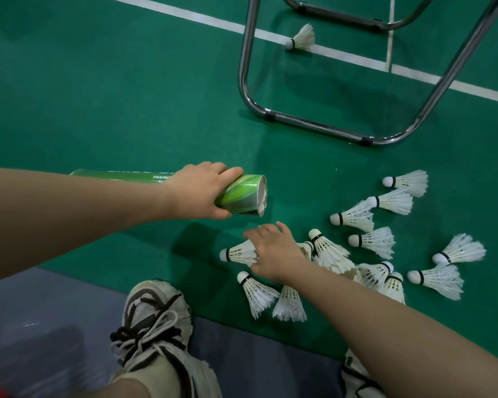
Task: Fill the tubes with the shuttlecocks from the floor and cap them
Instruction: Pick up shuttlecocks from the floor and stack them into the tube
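My left hand (197, 191) grips a green shuttlecock tube (240, 195) near its open end, which points right and shows white feathers inside. The tube lies roughly level above the green floor. Just below it, my right hand (273, 252) reaches down onto a white shuttlecock (237, 252) lying with its cork to the left; its fingers curl over the feather skirt. Several more white shuttlecocks (357, 216) are scattered on the floor to the right of that hand. One lone shuttlecock (301, 38) lies far back on the white court line.
A chrome tubular chair frame (314, 123) stands on the floor behind the pile. My shoe (153, 320) is planted at the bottom centre on a blue-grey mat (55, 311); a second shoe (357, 374) shows at the lower right. White court lines (184, 14) cross the back.
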`<state>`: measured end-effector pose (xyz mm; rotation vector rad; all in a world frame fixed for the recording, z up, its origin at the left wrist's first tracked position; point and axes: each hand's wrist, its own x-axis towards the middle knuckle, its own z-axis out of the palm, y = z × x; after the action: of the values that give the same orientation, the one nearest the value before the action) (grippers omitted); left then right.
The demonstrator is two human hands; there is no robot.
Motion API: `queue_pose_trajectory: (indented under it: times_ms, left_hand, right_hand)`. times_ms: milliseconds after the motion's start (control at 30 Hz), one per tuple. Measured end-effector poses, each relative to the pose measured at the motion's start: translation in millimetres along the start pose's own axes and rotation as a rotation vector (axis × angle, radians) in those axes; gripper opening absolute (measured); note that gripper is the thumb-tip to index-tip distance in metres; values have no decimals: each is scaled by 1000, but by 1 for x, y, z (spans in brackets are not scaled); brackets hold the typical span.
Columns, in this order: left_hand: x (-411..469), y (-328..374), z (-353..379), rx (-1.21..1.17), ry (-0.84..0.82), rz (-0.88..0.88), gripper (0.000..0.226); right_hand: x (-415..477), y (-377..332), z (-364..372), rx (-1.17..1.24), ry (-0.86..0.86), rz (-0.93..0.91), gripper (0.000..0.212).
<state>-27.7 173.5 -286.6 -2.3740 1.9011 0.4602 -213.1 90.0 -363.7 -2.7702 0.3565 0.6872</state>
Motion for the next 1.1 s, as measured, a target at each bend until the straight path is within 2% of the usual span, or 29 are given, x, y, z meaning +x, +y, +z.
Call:
queue_pose_trajectory:
  times_ms: [67,200,300,567,733,1000,1100]
  left_hand:
    - [1,-1,-1,-8,15,-4,79]
    - [5,-4,-5,-31,41,-30,81]
    - [8,-7,-8,-55,60,-61,80]
    - [11,-14,-22,-130,108,-128,78]
    - [12,-9,-22,-128,105,-118,78]
    - [16,2,-25,-141,111,-95,79]
    - [16,1,-26,-141,124,-101,79]
  right_hand:
    - [-1,4,-8,159,74,34,71]
    - [-10,17,-32,667,213,120,71]
    - [-15,32,-46,855,341,165,73]
    - [-16,52,-73,1346,768,310,44]
    - [-11,41,-86,1365,806,258,31]
    - [-3,19,-92,1240,598,152,52]
    - [-7,24,-94,1182,692,181,39]
